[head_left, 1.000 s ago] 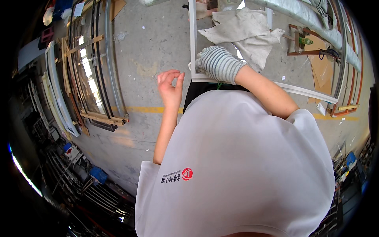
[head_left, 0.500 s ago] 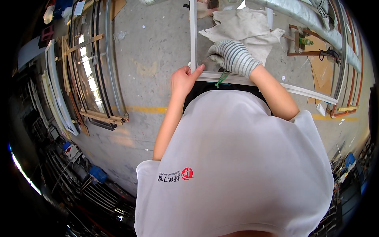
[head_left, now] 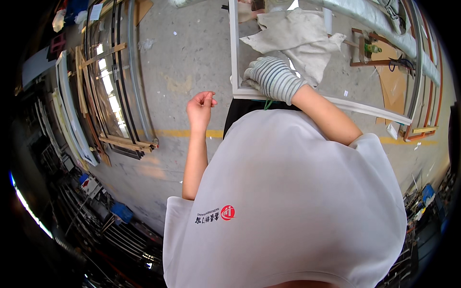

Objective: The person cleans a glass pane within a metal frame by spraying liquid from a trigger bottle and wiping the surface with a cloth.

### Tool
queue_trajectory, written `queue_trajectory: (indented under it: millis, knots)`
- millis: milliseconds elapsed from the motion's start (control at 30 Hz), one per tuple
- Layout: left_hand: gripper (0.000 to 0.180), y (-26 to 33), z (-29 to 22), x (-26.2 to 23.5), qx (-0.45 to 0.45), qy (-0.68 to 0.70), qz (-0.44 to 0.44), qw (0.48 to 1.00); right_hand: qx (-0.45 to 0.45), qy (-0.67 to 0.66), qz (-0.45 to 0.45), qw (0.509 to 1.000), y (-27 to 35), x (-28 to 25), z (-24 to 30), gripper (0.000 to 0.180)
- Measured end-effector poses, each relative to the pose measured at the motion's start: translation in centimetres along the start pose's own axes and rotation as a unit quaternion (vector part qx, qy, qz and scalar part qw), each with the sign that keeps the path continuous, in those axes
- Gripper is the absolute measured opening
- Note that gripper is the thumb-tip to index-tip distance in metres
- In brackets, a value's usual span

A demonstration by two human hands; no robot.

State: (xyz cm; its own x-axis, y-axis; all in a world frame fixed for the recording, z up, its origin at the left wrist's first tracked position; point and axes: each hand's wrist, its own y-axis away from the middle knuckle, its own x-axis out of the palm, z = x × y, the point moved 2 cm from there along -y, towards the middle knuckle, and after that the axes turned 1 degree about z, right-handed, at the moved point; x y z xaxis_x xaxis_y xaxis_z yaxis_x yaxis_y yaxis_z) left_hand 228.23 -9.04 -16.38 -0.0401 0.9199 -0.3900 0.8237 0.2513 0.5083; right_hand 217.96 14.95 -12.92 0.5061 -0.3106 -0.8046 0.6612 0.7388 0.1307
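Observation:
A white window frame (head_left: pixel 234 53) stretches in front of my body, its near left corner by my waist. See-through glass seems to fill it, with faint reflections near the top. My right hand (head_left: pixel 272 79), in a grey-and-white striped glove, is closed low over the pane just inside that corner; whatever its fingers hold is hidden. My bare left hand (head_left: pixel 199 109) is off the frame, to its left above the floor. Its fingers are curled with the thumb against them, and anything pinched there is too small to name. A green cord (head_left: pixel 267 104) hangs at my waist.
Beyond my right hand lies a crumpled off-white cloth (head_left: pixel 302 38). A brown metal frame (head_left: pixel 356 48) and cardboard (head_left: pixel 391 91) are on the right. A silvery wrapped roll (head_left: pixel 370 19) crosses the far right. Framed glass panels with wooden strips (head_left: pixel 126 140) lie on the left.
My left hand has let go of the frame's corner and moved left, its fingers curling. My gloved right hand has shifted left and slightly nearer, toward the corner.

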Motion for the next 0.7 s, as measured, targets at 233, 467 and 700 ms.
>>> queue_trajectory:
  millis: [233, 467, 700]
  knots:
    - [0.016, 1.3, 0.4, 1.9, 0.014, -0.027, -0.002, 1.000, -0.009, 0.009, 0.031, 0.999, -0.8, 0.5, 0.3, 0.017]
    - [0.010, 1.6, 0.9, 2.0, 0.082, -0.060, -0.036, 0.994, -0.007, -0.004, 0.034, 0.999, -0.6, -1.8, 0.3, 0.017]
    - [0.012, 1.8, 0.0, 2.2, 0.055, -0.084, -0.029, 0.995, 0.053, -0.036, 0.026, 0.998, -0.1, 1.1, 0.6, 0.025]
